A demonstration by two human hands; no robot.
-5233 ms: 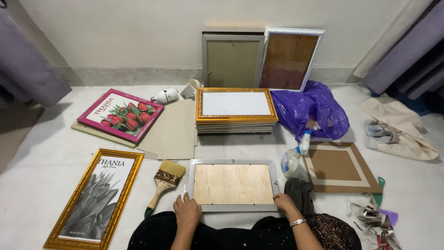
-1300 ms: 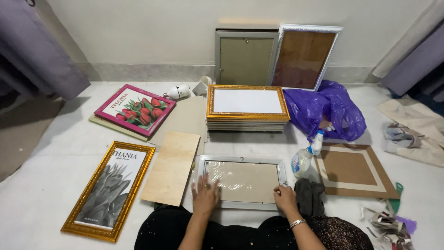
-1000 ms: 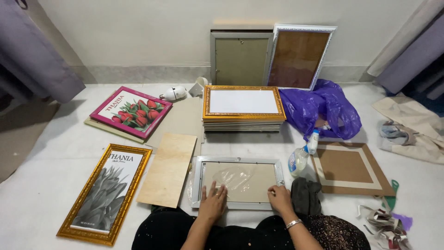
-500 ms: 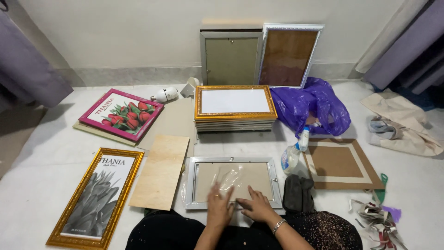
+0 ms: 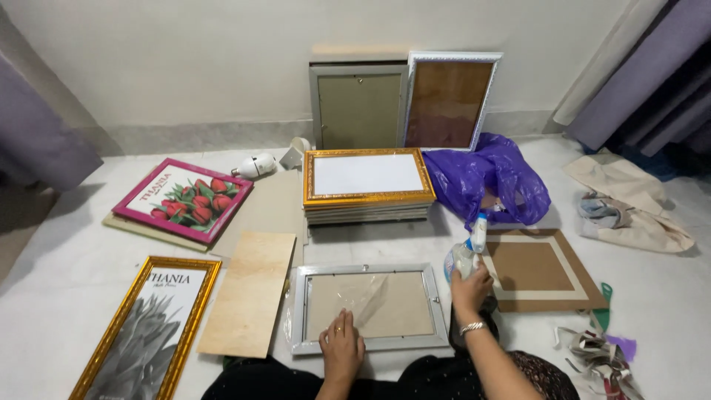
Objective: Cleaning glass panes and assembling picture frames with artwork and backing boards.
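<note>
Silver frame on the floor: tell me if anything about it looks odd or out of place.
The silver frame lies flat with a crumpled clear plastic film loose across its panel. Its wooden backing board lies apart on the floor to its left. The left hand rests on its lower edge; the right hand grips a spray bottle beside it. No damage shows.

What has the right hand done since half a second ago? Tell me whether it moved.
Yes. The right hand left the silver frame's glass and went rightward to the spray bottle beside the frame, now gripping it. The left hand rests on the glass.
</note>
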